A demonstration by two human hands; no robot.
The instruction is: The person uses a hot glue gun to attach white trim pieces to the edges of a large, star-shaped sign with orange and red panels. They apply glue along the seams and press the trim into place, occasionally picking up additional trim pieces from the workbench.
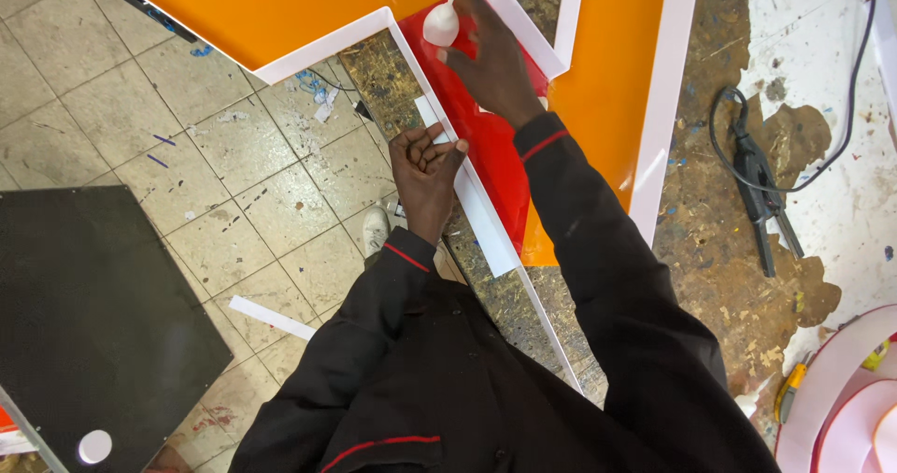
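My right hand (491, 62) grips a small white squeeze bottle (441, 24), its tip against the inner corner of a white plastic rim (402, 52). That rim edges a red panel (495, 155) of a large orange and red sign letter (598, 90) lying on the worn workbench (729, 249). My left hand (425, 169) presses a white strip (481, 216) against the letter's outer edge, with thumb and fingers pinching it. Both sleeves are black with red piping.
A black corded tool (761, 193) lies on the bench to the right. A yellow utility knife (791, 389) and pink-white curved pieces (841, 389) sit at the lower right. Over the tiled floor on the left stand a dark panel (93, 314) and a loose white strip (271, 316).
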